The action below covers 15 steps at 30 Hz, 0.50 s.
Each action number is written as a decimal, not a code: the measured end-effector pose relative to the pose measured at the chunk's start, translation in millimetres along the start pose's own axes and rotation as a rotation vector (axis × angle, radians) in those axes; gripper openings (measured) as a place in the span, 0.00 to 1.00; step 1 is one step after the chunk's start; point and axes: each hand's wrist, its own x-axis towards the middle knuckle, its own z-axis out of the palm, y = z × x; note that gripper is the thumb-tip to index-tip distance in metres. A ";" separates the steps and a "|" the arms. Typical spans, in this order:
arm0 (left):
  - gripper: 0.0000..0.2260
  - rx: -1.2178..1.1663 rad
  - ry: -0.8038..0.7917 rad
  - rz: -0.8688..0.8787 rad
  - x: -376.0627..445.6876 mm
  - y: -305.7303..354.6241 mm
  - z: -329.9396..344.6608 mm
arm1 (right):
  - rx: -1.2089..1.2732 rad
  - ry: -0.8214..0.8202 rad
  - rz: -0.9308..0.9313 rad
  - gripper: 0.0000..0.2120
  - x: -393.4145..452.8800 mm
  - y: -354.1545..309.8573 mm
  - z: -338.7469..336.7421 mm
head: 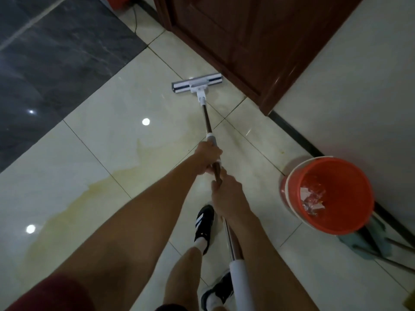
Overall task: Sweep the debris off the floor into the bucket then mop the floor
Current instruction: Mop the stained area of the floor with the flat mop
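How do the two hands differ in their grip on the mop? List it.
The left hand grips the mop handle farther down toward the mop head, just below the white collar; the right hand grips nearer the body. The left hand shows its back, knuckles up; the right hand's fingers wrap from the handle's right side. Both hands curl firmly round the same handle, close together.

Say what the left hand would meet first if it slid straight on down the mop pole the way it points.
The left hand grips the pole just below a white collar; that collar comes first. Past it the pole looks free down to the mop head, which lies on the floor near the door.
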 end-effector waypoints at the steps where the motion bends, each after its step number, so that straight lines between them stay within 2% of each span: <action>1: 0.02 -0.010 0.004 0.006 8.8 13.1 -8.9 | -0.007 -0.008 0.002 0.17 14.4 -12.0 -2.2; 5: 0.08 -0.025 0.000 0.005 32.1 44.8 -38.8 | -0.002 -0.016 0.022 0.17 50.7 -44.3 2.6; 8: 0.03 0.050 -0.021 -0.010 33.8 32.0 -45.9 | 0.005 -0.023 0.082 0.20 41.6 -49.1 20.1; 15: 0.09 0.084 -0.078 -0.030 12.1 11.0 -33.0 | -0.048 -0.033 0.125 0.23 17.7 -28.0 28.9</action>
